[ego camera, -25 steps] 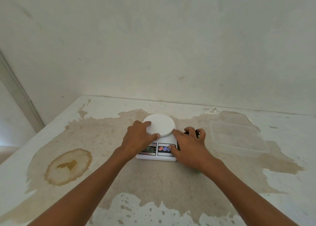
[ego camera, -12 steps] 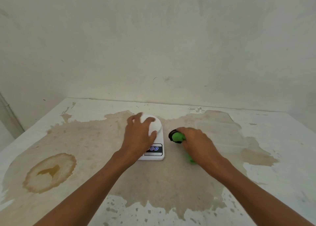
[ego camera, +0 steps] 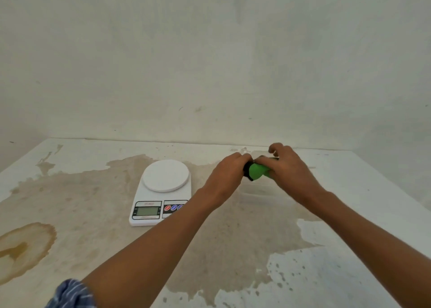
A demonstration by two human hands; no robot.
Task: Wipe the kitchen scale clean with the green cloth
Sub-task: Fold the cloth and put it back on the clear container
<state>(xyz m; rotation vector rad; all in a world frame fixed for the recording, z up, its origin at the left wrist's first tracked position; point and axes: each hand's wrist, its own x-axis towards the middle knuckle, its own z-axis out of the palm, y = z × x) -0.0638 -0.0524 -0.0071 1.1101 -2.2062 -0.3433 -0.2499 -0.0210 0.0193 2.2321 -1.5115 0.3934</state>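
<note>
A white kitchen scale (ego camera: 161, 193) with a round platform, a display and coloured buttons sits on the stained table, nothing touching it. To its right and a little above the table, both hands hold a bunched green cloth (ego camera: 257, 171) with a dark edge. My left hand (ego camera: 225, 178) grips the cloth's left end. My right hand (ego camera: 289, 170) is closed over its right part, with the index finger lifted. Most of the cloth is hidden between the two hands.
A clear plastic container (ego camera: 263, 191) lies on the table under my hands. The white table (ego camera: 349, 272) carries a wide brown stain and a darker ring (ego camera: 23, 247) at the left. A plain wall rises behind the table's far edge.
My left hand has left the scale and moved right onto the green cloth. My right hand has lifted the cloth further right, over the clear container. The scale now stands uncovered.
</note>
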